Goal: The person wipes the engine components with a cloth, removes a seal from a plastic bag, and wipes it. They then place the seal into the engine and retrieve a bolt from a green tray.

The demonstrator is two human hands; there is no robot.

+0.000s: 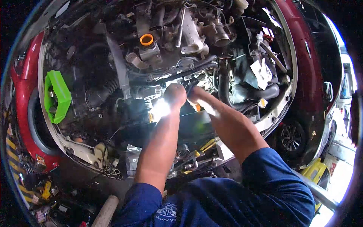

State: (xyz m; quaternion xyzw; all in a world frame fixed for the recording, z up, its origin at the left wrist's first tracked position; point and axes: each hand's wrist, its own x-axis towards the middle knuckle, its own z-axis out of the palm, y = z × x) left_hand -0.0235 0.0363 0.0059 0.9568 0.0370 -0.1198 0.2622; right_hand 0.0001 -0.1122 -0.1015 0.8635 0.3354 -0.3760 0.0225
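Head camera looks down into the open engine bay of a dark red car. Both my hands reach deep into the middle of it. My left hand is curled into a fist, and a very bright light shines just under it. I cannot tell what it has hold of. My right hand is right beside it, with the fingers bent around a thick black rubber hose and the dark wires there. I cannot tell if it is squeezing tight. Farther back sits a round orange cap on the grey metal engine. A bright green plastic piece sticks up at the left edge. Shiny metal tools lie below my blue sleeves.
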